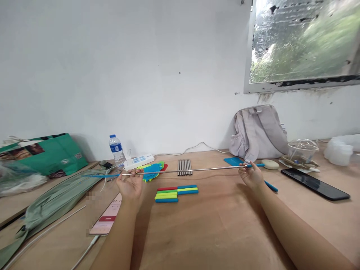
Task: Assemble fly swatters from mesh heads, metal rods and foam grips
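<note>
A long thin metal rod stretches level between my two hands, with a blue part at each end. My left hand grips its left end, palm up, where the blue tip runs out past the fingers. On the other side, my right hand pinches the rod near its blue right end. Beyond the rod several short metal tubes lie side by side on the table. Below it are rows of red, green, yellow and blue plastic sticks. Flat blue, yellow and red plastic pieces are piled near my left hand.
At left lie a phone with a lit screen, a green cloth strap and a green bag. A water bottle and power strip stand behind. To the right are a dark phone, backpack and plastic cup.
</note>
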Tool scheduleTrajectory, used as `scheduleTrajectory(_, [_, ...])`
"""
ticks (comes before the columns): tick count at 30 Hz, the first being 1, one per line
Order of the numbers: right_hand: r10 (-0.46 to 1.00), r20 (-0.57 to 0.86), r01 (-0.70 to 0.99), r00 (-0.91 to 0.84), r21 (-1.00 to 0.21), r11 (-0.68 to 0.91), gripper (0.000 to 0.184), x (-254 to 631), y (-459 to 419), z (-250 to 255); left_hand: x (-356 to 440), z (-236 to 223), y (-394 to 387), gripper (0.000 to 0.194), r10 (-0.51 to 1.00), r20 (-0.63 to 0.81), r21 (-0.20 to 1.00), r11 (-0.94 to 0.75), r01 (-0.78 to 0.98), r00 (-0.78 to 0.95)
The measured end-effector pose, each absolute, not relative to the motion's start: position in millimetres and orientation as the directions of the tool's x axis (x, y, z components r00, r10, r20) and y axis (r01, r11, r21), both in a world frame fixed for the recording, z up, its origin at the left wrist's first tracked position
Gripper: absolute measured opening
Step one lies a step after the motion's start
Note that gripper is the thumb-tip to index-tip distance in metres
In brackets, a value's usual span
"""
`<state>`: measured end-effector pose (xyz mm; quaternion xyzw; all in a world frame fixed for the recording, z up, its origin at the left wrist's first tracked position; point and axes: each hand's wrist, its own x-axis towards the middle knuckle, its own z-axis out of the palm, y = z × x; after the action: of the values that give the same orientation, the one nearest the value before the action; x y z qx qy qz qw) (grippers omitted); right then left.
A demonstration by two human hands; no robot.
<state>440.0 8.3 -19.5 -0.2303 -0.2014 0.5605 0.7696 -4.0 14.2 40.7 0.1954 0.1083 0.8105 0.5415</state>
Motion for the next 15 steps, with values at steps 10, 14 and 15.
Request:
scheduleTrajectory(10, [0.896,0.086,-0.788,0.435,-0.445,0.425,0.042,446,7,-22,-5,38,9,0.03,0.992,0.111,0.622,-0.114,-0.775,-0.057])
scheduleTrajectory(14, [0.883,0.081,-0.783,0.462,-0.43,0.449,0.041,450,8,-22,-16,31,12,0.034,0.988,0.074,0.562,-0.153,-0.813,-0.135])
scheduleTrajectory(15, [0.879,0.079,-0.781,0.47,-0.427,0.456,0.043,451,9,-23,-19,29,14,0.038,0.979,0.08,0.544,-0.199,-0.815,-0.185])
